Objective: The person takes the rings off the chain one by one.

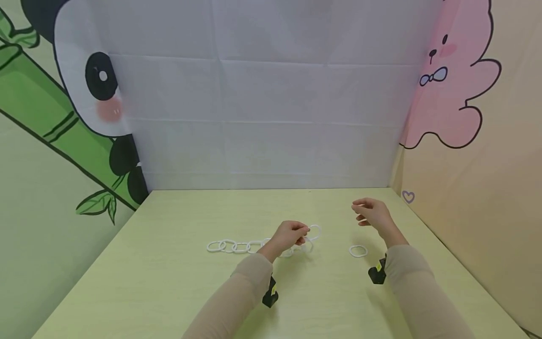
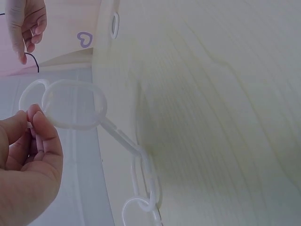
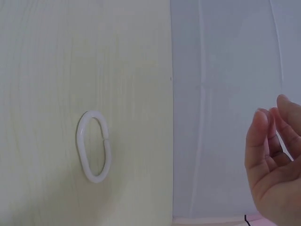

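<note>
My left hand (image 1: 289, 235) pinches the end link of a white plastic chain (image 1: 241, 247) between thumb and fingertips, lifted above the table. In the left wrist view the end links (image 2: 75, 84) hang near the fingertips, and the rest of the chain slopes down to the tabletop. To the left, the chain lies stretched out on the table, partly hidden by the left wrist. My right hand (image 1: 374, 216) hovers in the air with loosely bent fingers and nothing between them. A single loose white link (image 1: 358, 251) lies flat below it; its small split shows in the right wrist view.
The pale wooden table (image 1: 148, 282) carries the chain and the loose link. A white cloth backdrop (image 1: 271, 117) stands along its far edge. Printed side panels show a panda with bamboo (image 1: 72, 136) at left and a pink bear (image 1: 453, 103) at right.
</note>
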Action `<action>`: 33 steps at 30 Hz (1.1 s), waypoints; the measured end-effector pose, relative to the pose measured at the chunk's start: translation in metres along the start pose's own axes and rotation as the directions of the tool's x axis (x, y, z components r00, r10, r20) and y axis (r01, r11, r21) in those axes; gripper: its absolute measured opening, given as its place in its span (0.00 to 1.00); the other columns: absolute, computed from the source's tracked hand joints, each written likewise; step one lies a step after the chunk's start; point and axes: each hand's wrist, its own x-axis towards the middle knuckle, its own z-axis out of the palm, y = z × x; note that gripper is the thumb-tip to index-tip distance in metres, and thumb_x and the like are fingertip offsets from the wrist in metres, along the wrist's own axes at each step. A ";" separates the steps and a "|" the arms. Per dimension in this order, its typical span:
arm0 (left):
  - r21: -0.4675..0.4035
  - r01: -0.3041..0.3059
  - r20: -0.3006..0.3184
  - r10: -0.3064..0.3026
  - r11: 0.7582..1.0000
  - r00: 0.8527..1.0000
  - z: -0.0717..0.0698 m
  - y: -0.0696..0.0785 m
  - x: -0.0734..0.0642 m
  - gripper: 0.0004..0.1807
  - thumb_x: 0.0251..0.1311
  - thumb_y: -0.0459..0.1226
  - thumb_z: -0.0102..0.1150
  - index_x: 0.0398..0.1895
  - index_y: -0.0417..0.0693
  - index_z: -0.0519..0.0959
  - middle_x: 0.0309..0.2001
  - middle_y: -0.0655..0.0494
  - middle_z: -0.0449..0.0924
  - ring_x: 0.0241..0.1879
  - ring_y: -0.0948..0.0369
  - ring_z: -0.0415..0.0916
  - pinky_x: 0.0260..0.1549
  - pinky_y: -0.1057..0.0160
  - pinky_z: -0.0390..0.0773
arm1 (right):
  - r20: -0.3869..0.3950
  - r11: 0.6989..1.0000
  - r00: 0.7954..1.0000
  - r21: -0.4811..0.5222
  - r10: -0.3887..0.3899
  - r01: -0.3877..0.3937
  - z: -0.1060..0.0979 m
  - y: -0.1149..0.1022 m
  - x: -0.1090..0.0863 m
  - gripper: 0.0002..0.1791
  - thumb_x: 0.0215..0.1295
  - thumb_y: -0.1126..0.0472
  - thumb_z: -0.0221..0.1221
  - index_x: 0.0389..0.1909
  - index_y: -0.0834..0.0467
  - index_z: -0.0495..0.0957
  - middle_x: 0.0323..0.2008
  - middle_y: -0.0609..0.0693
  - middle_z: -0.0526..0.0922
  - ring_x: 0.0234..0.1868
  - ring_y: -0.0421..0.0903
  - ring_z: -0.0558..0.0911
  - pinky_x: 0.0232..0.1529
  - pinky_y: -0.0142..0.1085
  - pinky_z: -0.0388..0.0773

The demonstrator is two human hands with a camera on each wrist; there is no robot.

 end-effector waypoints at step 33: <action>-0.014 0.007 -0.007 -0.007 1.000 1.000 0.000 0.018 -0.015 0.12 0.65 0.32 0.51 0.43 0.28 0.76 0.28 0.54 0.75 0.23 0.64 0.71 0.32 0.62 0.78 | 0.052 0.997 0.996 0.003 -0.072 0.072 0.026 -0.034 -0.004 0.18 0.65 0.60 0.56 0.50 0.68 0.73 0.34 0.54 0.75 0.28 0.46 0.76 0.29 0.35 0.79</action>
